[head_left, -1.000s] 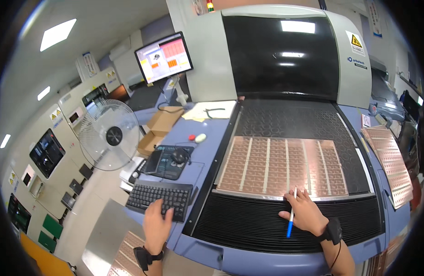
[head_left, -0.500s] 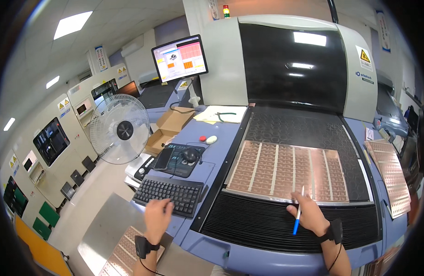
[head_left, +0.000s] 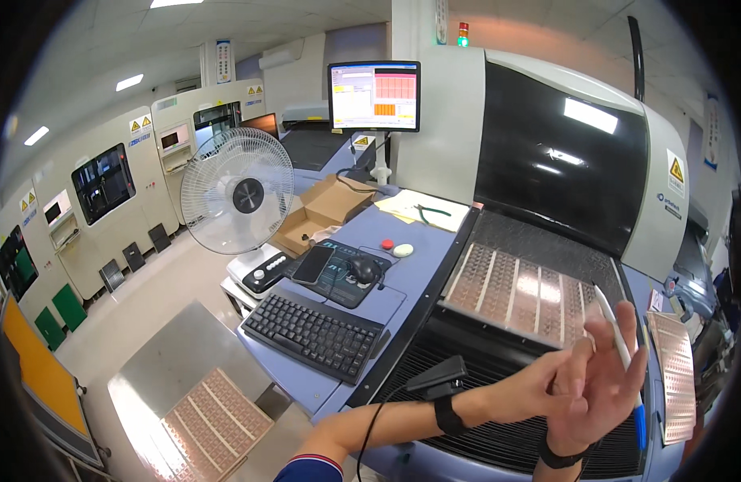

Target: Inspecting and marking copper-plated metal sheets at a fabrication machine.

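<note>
My left hand (head_left: 540, 387) reaches across to the right, its fingers closed against the palm side of my right hand (head_left: 602, 386). Whatever they may pinch there is too small to make out. Held in my right hand is a white pen (head_left: 610, 318) with a blue end, running up past the raised, partly spread fingers. Beyond both hands, a copper-coloured panel (head_left: 511, 296) with rows of small printed patterns lies on the machine's black bed. My hands hover over the ribbed black cover (head_left: 422, 353) in front of that panel.
Left of the bed are a keyboard (head_left: 314, 333), a mouse (head_left: 364, 268), a phone (head_left: 313, 265) and a fan (head_left: 240, 193). Green-handled pliers (head_left: 431, 213) lie on paper. More patterned panels rest at far right (head_left: 674, 373) and on a low metal surface (head_left: 214, 426).
My left hand has moved from beside the keyboard across to my right hand, which has risen and turned palm up with the pen. The panel sits farther in toward the machine; the view has shifted.
</note>
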{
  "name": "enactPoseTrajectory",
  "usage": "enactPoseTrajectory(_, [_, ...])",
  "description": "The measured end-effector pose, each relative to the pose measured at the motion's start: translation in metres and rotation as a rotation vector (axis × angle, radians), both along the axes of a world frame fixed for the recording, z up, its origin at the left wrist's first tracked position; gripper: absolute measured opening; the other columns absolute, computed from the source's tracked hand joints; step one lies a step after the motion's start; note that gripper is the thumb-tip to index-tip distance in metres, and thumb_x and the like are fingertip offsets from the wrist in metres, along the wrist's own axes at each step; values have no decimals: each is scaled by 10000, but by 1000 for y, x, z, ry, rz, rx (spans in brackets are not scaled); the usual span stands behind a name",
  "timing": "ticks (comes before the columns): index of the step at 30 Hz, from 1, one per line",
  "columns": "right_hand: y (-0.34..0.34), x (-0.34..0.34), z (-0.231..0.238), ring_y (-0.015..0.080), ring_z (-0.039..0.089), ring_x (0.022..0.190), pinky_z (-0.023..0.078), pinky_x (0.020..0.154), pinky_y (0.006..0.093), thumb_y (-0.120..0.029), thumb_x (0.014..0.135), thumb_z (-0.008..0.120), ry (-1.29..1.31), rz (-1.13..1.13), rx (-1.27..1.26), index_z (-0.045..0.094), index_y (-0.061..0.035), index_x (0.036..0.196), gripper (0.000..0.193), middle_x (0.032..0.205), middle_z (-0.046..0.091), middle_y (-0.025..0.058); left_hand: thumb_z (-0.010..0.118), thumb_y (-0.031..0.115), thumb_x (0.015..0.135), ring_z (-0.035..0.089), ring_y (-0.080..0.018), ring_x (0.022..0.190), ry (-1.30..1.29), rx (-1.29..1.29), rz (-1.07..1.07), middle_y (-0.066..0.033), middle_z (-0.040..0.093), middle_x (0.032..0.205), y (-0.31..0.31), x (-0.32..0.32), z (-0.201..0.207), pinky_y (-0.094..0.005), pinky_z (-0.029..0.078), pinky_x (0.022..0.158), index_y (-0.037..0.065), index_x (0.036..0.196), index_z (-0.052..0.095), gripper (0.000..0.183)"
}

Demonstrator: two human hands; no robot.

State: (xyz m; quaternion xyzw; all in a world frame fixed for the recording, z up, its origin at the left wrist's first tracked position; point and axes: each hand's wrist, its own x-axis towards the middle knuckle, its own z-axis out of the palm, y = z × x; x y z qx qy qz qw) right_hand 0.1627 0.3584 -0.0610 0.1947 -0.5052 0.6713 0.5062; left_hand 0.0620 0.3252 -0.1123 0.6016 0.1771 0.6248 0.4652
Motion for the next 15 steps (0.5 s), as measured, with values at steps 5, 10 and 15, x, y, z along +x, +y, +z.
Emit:
enactPoseTrajectory(5, [1,-12,-11,105,494,456,371,374,225,-445,1080,335,-106,-3,-4,363,51,1437,612,1086,661,187,815,312,852,506,-162,1258,7,-103,-2,-76,562,1298,-13,-15,0,-326,432,1039,-14,1416,458,743])
enactPoseTrajectory(10, [12,-11,-14,137,518,415,429,386,237,-436,1079,339,-158,48,108,339,43,1449,605,1098,654,207,746,290,912,560,-169,1189,-97,-221,-22,-78,601,1230,-13,-12,7,-325,461,996,-2,1296,564,516])
enactPoseTrajectory(15, [13,-6,-17,177,539,416,470,392,250,-442,1074,369,-131,116,-38,315,45,1450,618,1052,634,230,735,251,906,593,-138,1016,48,-176,101,-79,634,1102,-19,-17,14,-292,494,870,9,1426,418,655])
